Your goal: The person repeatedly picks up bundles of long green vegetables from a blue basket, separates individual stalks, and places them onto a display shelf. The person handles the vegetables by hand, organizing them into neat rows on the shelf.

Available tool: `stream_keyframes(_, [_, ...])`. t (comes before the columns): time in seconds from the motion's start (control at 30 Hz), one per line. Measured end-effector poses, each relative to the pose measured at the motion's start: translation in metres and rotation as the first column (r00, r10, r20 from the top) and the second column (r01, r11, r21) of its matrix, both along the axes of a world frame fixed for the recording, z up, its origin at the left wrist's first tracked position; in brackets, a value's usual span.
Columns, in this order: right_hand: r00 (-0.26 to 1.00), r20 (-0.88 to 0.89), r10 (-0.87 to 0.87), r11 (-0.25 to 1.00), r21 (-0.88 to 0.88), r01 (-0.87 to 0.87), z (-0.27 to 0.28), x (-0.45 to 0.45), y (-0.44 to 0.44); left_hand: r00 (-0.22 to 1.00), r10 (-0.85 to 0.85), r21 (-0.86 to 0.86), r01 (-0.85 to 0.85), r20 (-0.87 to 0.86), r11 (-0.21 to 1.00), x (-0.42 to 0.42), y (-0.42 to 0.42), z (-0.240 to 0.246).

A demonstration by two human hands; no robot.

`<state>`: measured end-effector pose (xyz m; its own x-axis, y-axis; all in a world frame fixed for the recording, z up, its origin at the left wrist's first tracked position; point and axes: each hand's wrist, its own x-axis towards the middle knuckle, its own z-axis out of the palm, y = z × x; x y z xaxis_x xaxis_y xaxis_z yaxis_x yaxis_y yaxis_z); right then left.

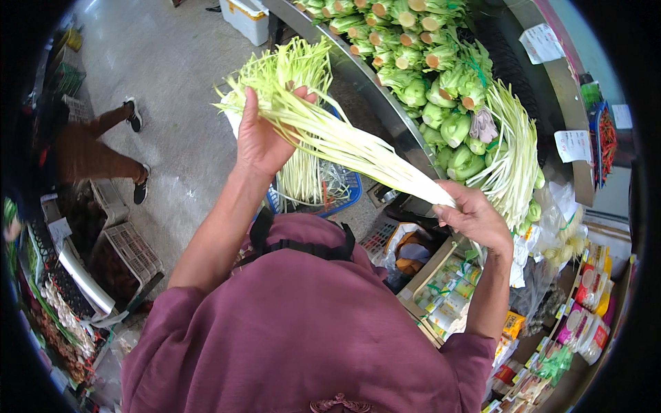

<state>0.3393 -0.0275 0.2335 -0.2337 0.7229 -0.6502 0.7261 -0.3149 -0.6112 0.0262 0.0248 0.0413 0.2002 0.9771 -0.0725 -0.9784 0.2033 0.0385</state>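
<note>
A long bundle of pale yellow garlic chives [351,149] stretches between my two hands. My left hand [271,137] cradles the leafy end, palm up, its thumb apart and its fingertips showing beyond the leaves. The white stem ends are pinched in my right hand [472,214], between thumb and fingers. Below the bundle, a blue plastic basket [353,193] on the floor holds more yellow chives [302,178]; the held bundle partly hides it. To the right, another heap of chives [508,155] lies on the display shelf, over green stem vegetables.
A curved metal shelf edge [379,85] borders stacked leafy stem lettuce [408,38]. A crumpled mauve glove or cloth [483,125] lies there. Packaged goods [583,320] stand at lower right. Crates [129,253] line the left, where a person's legs [103,149] show. A white box [248,23] stands behind.
</note>
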Motion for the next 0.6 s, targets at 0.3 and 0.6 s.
stream_keyframes(0.3, [0.994,-0.047,0.097,0.941,0.329,-0.076,0.1,0.017,-0.005,0.997,-0.059,-0.065,0.063,0.057,0.996,0.025,-0.01,0.004])
stream_keyframes(0.6, [0.995,-0.022,-0.099,0.737,0.67,0.088,0.216,0.078,-0.01,0.931,-0.363,-0.059,0.364,0.039,0.929,0.034,-0.027,-0.009])
